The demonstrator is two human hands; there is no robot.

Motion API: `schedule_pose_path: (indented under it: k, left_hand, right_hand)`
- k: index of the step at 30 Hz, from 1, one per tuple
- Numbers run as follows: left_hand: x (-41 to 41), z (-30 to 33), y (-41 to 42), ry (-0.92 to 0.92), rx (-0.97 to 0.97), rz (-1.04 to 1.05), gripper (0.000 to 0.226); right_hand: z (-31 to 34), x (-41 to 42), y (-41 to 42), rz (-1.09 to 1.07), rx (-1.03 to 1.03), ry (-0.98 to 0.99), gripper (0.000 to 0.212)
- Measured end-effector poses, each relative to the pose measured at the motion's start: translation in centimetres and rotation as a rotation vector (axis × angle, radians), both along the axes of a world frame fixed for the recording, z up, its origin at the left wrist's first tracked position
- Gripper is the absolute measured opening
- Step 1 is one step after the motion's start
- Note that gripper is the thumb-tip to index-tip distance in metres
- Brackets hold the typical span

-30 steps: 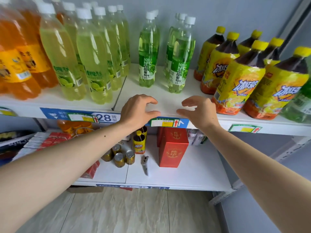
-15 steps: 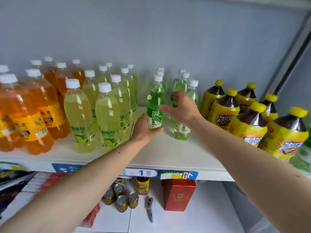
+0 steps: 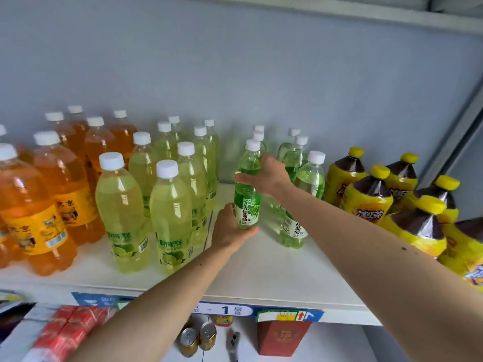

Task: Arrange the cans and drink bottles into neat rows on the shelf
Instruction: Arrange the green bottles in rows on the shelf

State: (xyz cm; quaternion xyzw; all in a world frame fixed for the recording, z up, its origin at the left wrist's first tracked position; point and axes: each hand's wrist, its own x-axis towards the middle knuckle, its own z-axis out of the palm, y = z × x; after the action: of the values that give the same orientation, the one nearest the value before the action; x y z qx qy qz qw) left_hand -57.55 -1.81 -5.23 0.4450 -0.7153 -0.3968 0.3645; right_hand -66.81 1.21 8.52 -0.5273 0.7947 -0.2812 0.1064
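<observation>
Here both hands, left hand (image 3: pixel 231 228) and right hand (image 3: pixel 266 176), grip one green bottle (image 3: pixel 247 202) on the white shelf (image 3: pixel 261 273)

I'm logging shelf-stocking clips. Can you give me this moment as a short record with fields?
setting: white shelf, bottles in colour groups
held item: green grape drink bottle, upright
left hand: grips the bottle's base
right hand: grips its upper body
neighbours: lime soda bottles to its left, iced tea bottles to its right
lower shelf: cans, red box
</observation>
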Motion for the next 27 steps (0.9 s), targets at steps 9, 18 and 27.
schedule_pose_path:
  k: [9, 18, 27]
  left_hand:
    - [0.0, -0.3, 1.2, 0.232, -0.036, 0.142, 0.055]
    - [0.2, 0.1, 2.0, 0.238, -0.010, 0.153, 0.047]
    - [0.6, -0.9, 0.5, 0.033, -0.004, 0.017, 0.045]
  right_hand:
    - [3.3, -0.5, 1.1, 0.045, -0.066, -0.098, 0.062]
    - [3.0, -0.5, 0.7, 0.081, -0.045, -0.109, 0.061]
    - [-0.4, -0.7, 0.9, 0.066, -0.095, -0.081, 0.072]
